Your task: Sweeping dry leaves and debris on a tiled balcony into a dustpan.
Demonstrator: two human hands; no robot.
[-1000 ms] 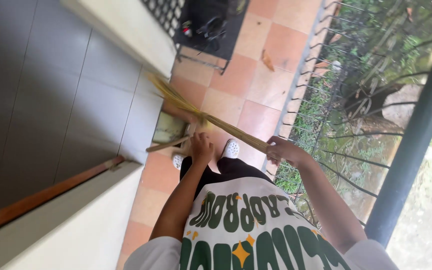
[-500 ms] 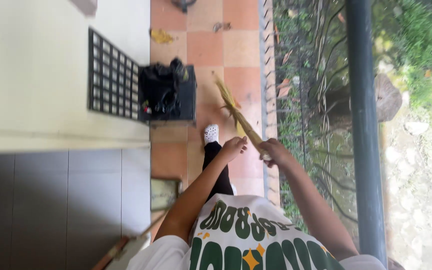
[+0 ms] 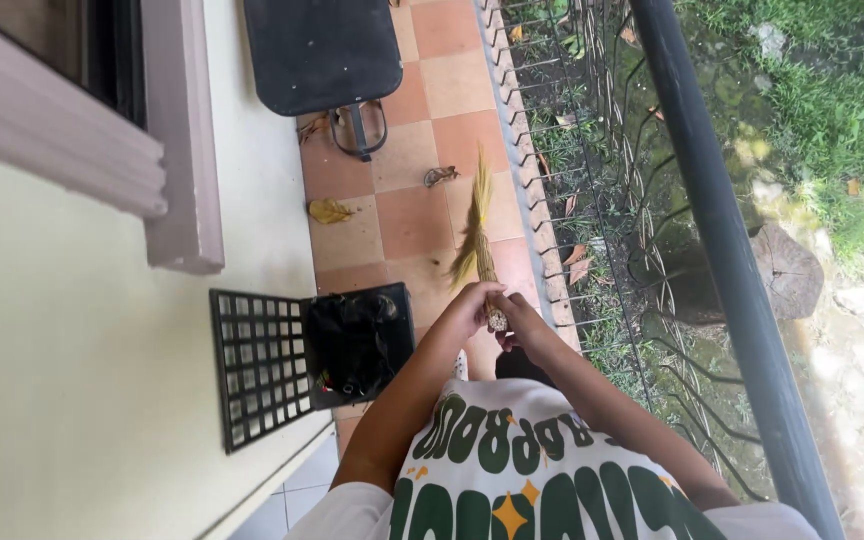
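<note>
I look down along a narrow tiled walkway. Both hands meet on the end of a straw stick broom (image 3: 476,225). My left hand (image 3: 469,306) grips its bound handle end from the left, and my right hand (image 3: 522,318) grips it from the right, just beside the left one. The yellow bristles point away from me and fan out over the orange tiles. Dry leaves lie on the tiles ahead: one yellow leaf (image 3: 330,211) by the wall and a darker leaf (image 3: 441,176) near the bristle tips.
A black bin with a dark liner (image 3: 357,343) stands against the cream wall (image 3: 72,400), beside a black vent grille (image 3: 257,365). A black chair (image 3: 324,50) stands farther ahead. A black metal railing (image 3: 712,230) runs along the right, with grass and a stump beyond.
The view has swung forward along the walkway. The broom has turned from a slant to pointing straight ahead, and my hands have come together on its handle end.
</note>
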